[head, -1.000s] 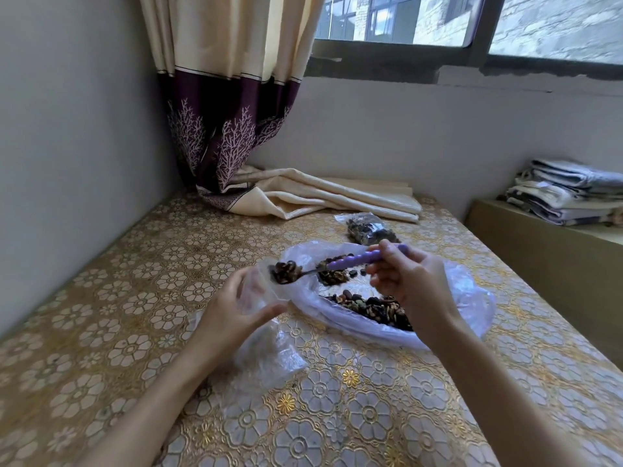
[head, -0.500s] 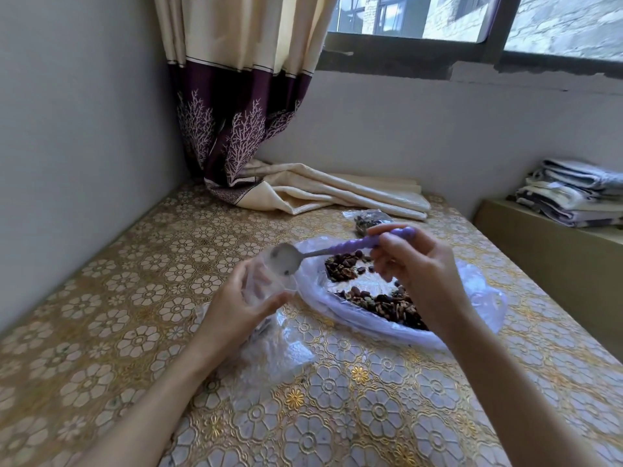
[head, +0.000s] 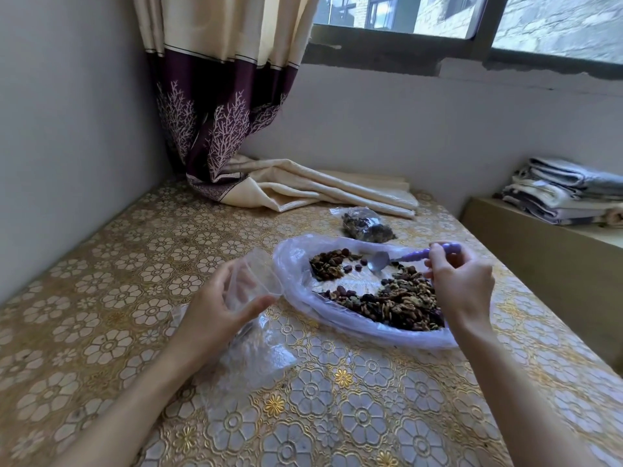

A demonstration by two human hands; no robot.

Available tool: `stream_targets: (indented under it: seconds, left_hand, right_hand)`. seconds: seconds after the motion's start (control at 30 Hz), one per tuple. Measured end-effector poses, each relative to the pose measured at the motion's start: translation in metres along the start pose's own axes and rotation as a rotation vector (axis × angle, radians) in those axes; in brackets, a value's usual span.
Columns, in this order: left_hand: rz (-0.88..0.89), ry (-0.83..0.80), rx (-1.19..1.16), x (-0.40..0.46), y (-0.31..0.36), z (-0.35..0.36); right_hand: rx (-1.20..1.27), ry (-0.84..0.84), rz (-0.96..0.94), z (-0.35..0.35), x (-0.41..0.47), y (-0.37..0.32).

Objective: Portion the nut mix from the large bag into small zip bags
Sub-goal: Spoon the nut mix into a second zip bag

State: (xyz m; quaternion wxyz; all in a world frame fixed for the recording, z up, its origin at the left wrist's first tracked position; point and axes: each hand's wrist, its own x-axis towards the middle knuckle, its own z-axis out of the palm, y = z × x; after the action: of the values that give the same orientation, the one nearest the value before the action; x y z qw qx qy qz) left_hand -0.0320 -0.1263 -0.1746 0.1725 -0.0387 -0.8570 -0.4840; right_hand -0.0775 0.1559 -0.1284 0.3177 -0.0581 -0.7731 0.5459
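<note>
The left hand (head: 219,306) grips a small zip bag (head: 259,281) with its mouth held open just beside the large bag (head: 337,318), ready for filling. The right hand (head: 462,281) pinches a purple spoon (head: 409,257), bowl lowered toward the nut mix (head: 397,301) inside.

Legible text: none observed.
No lettering, label, brand mark or number can be read on the large bag (head: 293,264), the small zip bag (head: 259,281), the filled zip bag (head: 367,225) or the spoon (head: 413,256).
</note>
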Motion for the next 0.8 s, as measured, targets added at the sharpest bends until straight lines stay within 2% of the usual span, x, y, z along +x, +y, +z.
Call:
stream_targets:
  seconds: [0.17, 0.37, 0.57, 0.8]
  left_hand:
    - [-0.012, -0.006, 0.000, 0.000, 0.001, -0.001]
    - [-0.016, -0.013, -0.004, 0.000, 0.000, -0.001]
    - [-0.005, -0.015, 0.003, 0.000, 0.000, -0.001]
    - [0.007, -0.006, -0.007, 0.000, 0.001, 0.001]
  right_hand:
    - [0.021, -0.078, 0.034, 0.005, 0.000, 0.002]
    - [0.237, -0.186, 0.210, 0.007, -0.002, 0.002]
    - [0.299, -0.294, 0.240, 0.019, -0.016, -0.002]
    - [0.467, -0.207, 0.427, 0.015, -0.013, 0.000]
